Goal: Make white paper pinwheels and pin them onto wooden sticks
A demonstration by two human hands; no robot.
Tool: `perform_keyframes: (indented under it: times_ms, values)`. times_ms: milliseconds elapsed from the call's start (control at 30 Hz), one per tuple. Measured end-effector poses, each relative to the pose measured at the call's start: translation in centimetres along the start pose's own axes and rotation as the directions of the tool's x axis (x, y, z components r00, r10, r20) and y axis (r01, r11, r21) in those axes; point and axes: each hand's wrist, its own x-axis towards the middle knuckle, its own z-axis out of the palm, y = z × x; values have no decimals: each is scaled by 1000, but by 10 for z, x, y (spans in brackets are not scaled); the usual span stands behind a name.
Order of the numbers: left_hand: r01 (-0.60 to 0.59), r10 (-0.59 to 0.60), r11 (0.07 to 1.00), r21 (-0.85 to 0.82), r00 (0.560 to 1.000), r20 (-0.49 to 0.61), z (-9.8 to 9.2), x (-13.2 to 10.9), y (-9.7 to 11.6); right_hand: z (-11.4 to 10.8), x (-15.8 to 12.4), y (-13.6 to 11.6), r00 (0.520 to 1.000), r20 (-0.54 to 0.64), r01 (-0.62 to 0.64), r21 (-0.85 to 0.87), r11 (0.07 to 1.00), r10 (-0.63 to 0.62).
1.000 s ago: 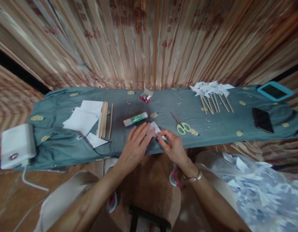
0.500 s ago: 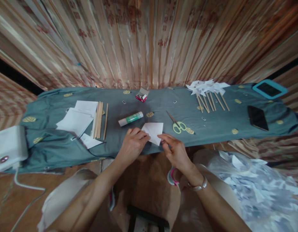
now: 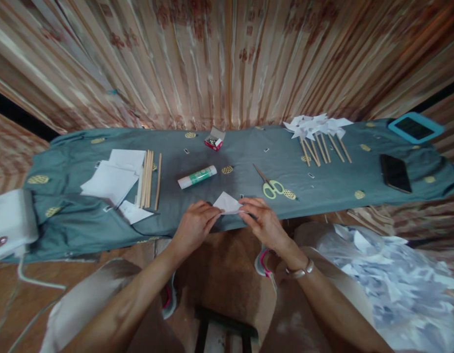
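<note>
A small white sheet of paper point(image 3: 227, 203), folded into a triangle with its point away from me, is at the near edge of the cloth-covered table point(image 3: 249, 152). My left hand point(image 3: 197, 221) pinches its left corner. At the right corner, my right hand point(image 3: 265, 220) grips it between thumb and fingers. Just beyond the paper lies a glue stick point(image 3: 197, 176) with a green label. Green-handled scissors point(image 3: 270, 184) rest to the right of it. A small red box point(image 3: 214, 140) stands open farther back, with tiny metallic pieces inside.
Paper sheets point(image 3: 111, 181) and wooden sticks point(image 3: 148, 179) lie on the left, near a white device point(image 3: 11, 223). Paper pinwheels point(image 3: 315, 128) on sticks, a phone point(image 3: 395, 172) and a blue-framed tablet point(image 3: 416, 127) are on the right. A bag of white paper pieces point(image 3: 403, 284) sits at lower right.
The paper has gone from a nearly flat square to a folded triangle. Both hands have shifted to its two side corners. The view has moved slightly.
</note>
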Motion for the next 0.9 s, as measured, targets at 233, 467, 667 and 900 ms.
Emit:
perform_keyframes:
  times_ms: [233, 467, 667, 900]
  values:
    - [171, -173, 985, 22, 983, 64, -1, 2, 0, 5, 9, 5, 996, -2, -93, 135, 986, 94]
    - [297, -298, 954, 31, 954, 39, 0, 2, -1, 13, 12, 10, 972, -114, -172, 258, 951, 206]
    - [253, -253, 967, 3, 967, 12, -1, -2, 4, 18, 17, 12, 946, -157, -240, 252, 937, 285]
    - [44, -41, 995, 85, 999, -33, 1, -10, 3, 17, 19, 12, 965, -137, -197, 170, 966, 221]
